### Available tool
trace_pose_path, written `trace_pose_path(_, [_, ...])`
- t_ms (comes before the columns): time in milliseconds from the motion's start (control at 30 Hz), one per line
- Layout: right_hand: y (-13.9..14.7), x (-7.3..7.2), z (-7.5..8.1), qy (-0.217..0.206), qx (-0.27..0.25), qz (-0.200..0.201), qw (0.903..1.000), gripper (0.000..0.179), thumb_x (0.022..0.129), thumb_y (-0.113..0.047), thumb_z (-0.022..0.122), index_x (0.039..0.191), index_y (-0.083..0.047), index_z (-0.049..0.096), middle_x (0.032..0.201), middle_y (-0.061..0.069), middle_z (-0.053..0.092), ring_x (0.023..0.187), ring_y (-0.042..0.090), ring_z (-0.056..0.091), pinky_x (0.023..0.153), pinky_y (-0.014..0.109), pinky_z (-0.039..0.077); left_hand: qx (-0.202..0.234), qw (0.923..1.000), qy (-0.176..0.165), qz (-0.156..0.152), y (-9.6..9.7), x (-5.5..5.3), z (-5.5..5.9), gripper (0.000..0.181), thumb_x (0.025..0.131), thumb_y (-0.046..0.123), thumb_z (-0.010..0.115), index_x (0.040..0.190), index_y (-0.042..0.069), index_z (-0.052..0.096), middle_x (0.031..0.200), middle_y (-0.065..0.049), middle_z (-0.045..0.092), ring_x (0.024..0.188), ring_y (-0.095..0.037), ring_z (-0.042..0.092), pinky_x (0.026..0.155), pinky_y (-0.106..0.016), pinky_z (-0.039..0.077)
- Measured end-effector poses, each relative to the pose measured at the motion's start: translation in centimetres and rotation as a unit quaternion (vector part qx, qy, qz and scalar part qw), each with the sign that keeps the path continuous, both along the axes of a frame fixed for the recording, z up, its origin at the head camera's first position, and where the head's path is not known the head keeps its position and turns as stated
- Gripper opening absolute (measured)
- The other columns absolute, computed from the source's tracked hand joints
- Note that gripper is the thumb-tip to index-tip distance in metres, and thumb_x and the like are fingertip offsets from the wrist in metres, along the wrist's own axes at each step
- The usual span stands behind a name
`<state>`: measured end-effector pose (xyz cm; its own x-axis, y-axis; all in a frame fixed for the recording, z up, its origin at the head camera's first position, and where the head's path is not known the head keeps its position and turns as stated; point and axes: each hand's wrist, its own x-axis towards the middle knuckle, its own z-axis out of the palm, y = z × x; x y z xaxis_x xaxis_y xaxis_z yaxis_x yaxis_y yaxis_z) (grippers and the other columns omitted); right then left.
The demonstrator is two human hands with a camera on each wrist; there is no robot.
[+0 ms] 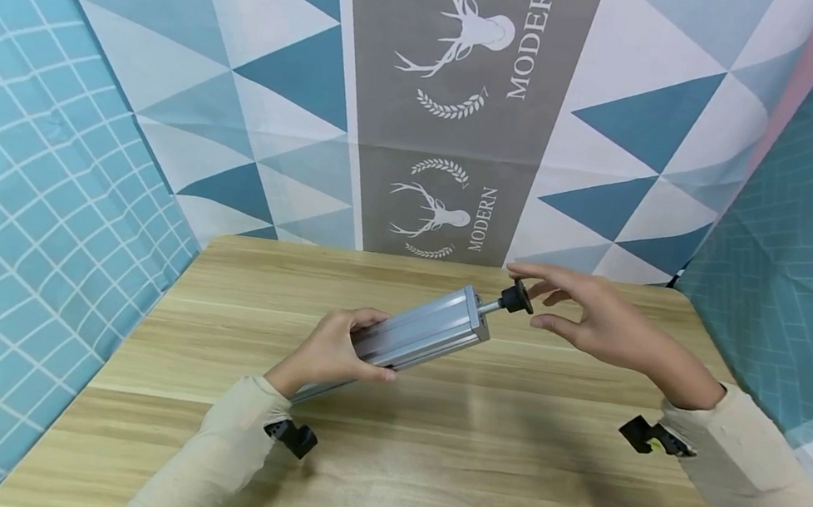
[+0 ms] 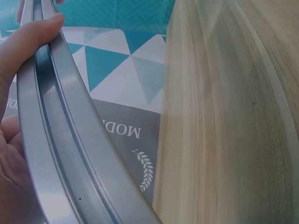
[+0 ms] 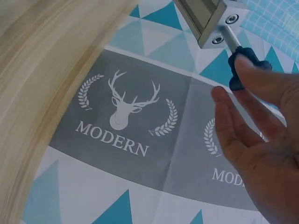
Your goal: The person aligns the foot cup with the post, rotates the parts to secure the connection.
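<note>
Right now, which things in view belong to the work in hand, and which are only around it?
In the work:
metal bar, gripped by the left hand
metal rod at the bar's end
black knob on the rod
right hand, at the knob

Only around it:
wooden table
patterned cloth behind the table
black devices at the wrists

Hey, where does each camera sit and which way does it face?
Head: on the head, facing forward and down at the wooden table, silver bar and backdrop; both sleeves, left grip and right grip show.
Left wrist: worn there, looking along the bar; left grip shows.
Right wrist: worn there, facing the bar's end and black knob; right grip shows.
Head and right wrist share the knob.
</note>
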<state>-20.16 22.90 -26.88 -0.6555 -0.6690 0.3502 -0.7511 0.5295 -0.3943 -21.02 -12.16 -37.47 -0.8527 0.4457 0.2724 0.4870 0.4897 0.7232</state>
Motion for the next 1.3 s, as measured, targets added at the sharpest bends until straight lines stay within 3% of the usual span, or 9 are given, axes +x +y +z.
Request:
trace_pose_path(167, [-0.1,0.0,-0.2,0.044,-0.008,-0.014,0.9989,0.061,0.076,0.004,0.076,0.132,-0.010,0.056,0.110,0.003,0.067,0.088,0.013,0.066,0.073,0.034,0.054,0.003,1.0000,-0.006,-0.007,0.1,-0.1,0.0,0.070,0.060,0.035,0.091,0.119,0.007,0.065,0.107,-0.005,0.069,0.091,-0.013,0.063,0.078,-0.031,0.051])
trace_pose_path(367, [-0.5,0.0,-0.8,-0.007,0.002,-0.067,0.9978,0.041,0.088,-0.015,0.070,0.125,-0.003,0.060,0.094,0.000,0.067,0.077,0.008,0.060,0.069,0.032,0.052,-0.001,0.9999,-0.013,-0.002,0.3,0.1,-0.2,0.070,0.058,0.034,0.092,0.117,0.006,0.065,0.107,-0.004,0.069,0.091,-0.013,0.063,0.080,-0.031,0.050])
trace_pose_path(500, [-0.7,-0.1,-1.2,-0.058,-0.013,-0.104,0.9928,0.026,0.093,-0.026,0.063,0.107,-0.004,0.067,0.081,0.000,0.065,0.068,0.012,0.057,0.060,0.028,0.048,-0.002,0.9999,-0.017,0.001,0.5,0.3,-0.3,0.071,0.058,0.033,0.092,0.117,0.005,0.065,0.108,-0.005,0.069,0.091,-0.013,0.063,0.080,-0.031,0.050])
trace_pose_path(633, [-0.8,0.1,-1.1,-0.092,-0.025,-0.139,0.9857,0.027,0.095,-0.035,0.060,0.094,-0.008,0.069,0.075,0.002,0.063,0.064,0.016,0.054,0.055,0.030,0.045,0.001,0.9999,-0.014,-0.004,0.6,0.3,-0.2,0.070,0.059,0.033,0.091,0.118,0.005,0.065,0.108,-0.005,0.069,0.092,-0.013,0.063,0.080,-0.030,0.050])
trace_pose_path(733, [-0.7,0.1,-0.9,-0.079,-0.018,-0.126,0.9888,0.033,0.092,-0.033,0.064,0.111,-0.006,0.067,0.090,0.005,0.068,0.076,0.017,0.062,0.066,0.034,0.052,0.006,0.9999,-0.012,-0.005,0.6,0.3,-0.2,0.070,0.059,0.032,0.091,0.118,0.006,0.065,0.108,-0.005,0.069,0.091,-0.013,0.063,0.079,-0.030,0.050])
trace_pose_path(833, [-0.5,0.0,-0.7,-0.048,-0.007,-0.076,0.9959,0.052,0.086,-0.021,0.072,0.133,-0.008,0.055,0.116,0.008,0.066,0.094,0.020,0.066,0.080,0.039,0.053,0.012,0.9999,-0.009,-0.005,0.5,0.3,-0.2,0.069,0.059,0.032,0.092,0.118,0.007,0.066,0.108,-0.004,0.070,0.091,-0.013,0.063,0.078,-0.030,0.050])
trace_pose_path(933, [-0.2,0.0,-0.5,-0.004,0.001,-0.027,0.9996,0.066,0.078,-0.006,0.077,0.138,-0.014,0.051,0.125,0.008,0.062,0.101,0.022,0.066,0.082,0.039,0.053,0.014,0.9999,-0.006,-0.007,0.4,0.3,-0.2,0.069,0.059,0.032,0.091,0.118,0.008,0.066,0.108,-0.004,0.070,0.091,-0.013,0.064,0.079,-0.030,0.050])
trace_pose_path(1100, [0.1,0.0,-0.4,0.030,0.001,-0.015,0.9994,0.060,0.077,0.000,0.076,0.132,-0.011,0.057,0.109,0.002,0.069,0.091,0.014,0.066,0.075,0.037,0.054,0.013,0.9998,-0.004,-0.013,0.4,0.3,-0.1,0.069,0.059,0.033,0.091,0.118,0.008,0.066,0.108,-0.004,0.069,0.092,-0.013,0.063,0.080,-0.031,0.050])
trace_pose_path(1300, [-0.2,0.2,-0.7,-0.028,-0.010,-0.087,0.9958,0.033,0.091,-0.024,0.066,0.116,-0.003,0.065,0.077,-0.006,0.066,0.064,0.007,0.055,0.057,0.027,0.045,0.012,0.9998,-0.007,-0.011,0.5,0.3,0.0,0.069,0.059,0.034,0.091,0.118,0.008,0.065,0.108,-0.004,0.069,0.092,-0.013,0.063,0.081,-0.031,0.050])
